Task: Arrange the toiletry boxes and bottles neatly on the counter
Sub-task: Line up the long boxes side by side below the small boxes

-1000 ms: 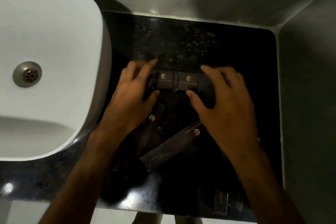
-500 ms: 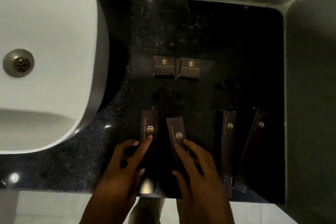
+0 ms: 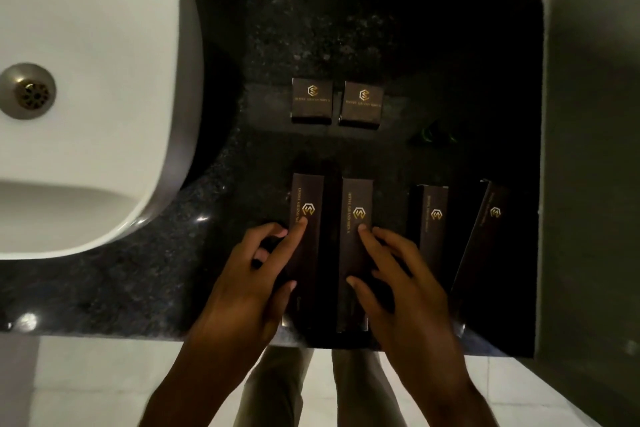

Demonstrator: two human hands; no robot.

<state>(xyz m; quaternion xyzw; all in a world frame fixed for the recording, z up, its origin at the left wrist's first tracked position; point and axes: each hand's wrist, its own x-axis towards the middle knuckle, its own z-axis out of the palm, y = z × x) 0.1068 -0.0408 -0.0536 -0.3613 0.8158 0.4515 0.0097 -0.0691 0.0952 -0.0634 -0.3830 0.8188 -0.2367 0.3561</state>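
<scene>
Two small square dark boxes (image 3: 311,100) (image 3: 362,103) with gold logos lie side by side mid-counter. Nearer me, four long dark boxes lie lengthwise. My left hand (image 3: 249,281) grips the leftmost long box (image 3: 307,194), index finger on top, the other fingers at its left side. My right hand (image 3: 398,284) grips the second long box (image 3: 357,199), thumb on its left edge. These two boxes are parallel, a narrow gap apart. The third long box (image 3: 432,218) is straight; the fourth (image 3: 486,229) tilts to the right.
The black granite counter (image 3: 346,28) ends in walls at the back and right. A white basin (image 3: 86,80) with a metal drain (image 3: 27,90) fills the left. A faint greenish object (image 3: 429,137) lies right of the small boxes. My legs and pale floor tiles show below the front edge.
My hands left the two small boxes and came back to the two left long boxes. Those boxes, slanted before, now lie straight and parallel, slid a little farther from me.
</scene>
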